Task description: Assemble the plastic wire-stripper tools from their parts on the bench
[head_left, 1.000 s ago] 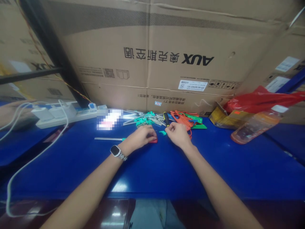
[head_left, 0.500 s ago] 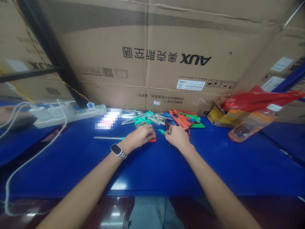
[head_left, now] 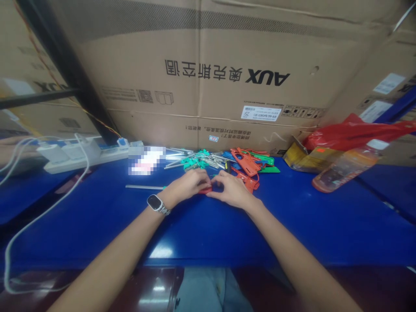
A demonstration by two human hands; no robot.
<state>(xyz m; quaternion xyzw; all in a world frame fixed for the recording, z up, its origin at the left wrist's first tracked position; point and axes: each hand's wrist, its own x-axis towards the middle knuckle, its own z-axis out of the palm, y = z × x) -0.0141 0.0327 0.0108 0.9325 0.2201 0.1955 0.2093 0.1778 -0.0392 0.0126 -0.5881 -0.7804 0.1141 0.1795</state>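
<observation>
My left hand (head_left: 194, 182), with a watch on its wrist, has its fingers closed on a small red plastic piece (head_left: 205, 190) just above the blue table. From the right, my right hand (head_left: 231, 189) brings thumb and forefinger to the end of that piece; the contact is partly hidden. A black handle with a yellow band (head_left: 228, 166) shows just behind my right hand, and whether the hand still touches it is unclear. A thin metal rod (head_left: 144, 187) with a green end reaches left from beneath my left wrist; its other end is hidden.
Metal rods with green parts (head_left: 198, 160) lie piled behind my hands, beside orange, blue and green plastic pieces (head_left: 248, 162). A bottle (head_left: 347, 169), yellow box (head_left: 303, 156) and red bag (head_left: 351, 134) stand right. A power strip (head_left: 94, 158) lies left; a large carton (head_left: 201, 99) stands behind.
My right hand has shifted left to the red piece, its thumb and forefinger now at its end. The small green piece by its fingers is no longer clearly visible. My left hand has barely moved.
</observation>
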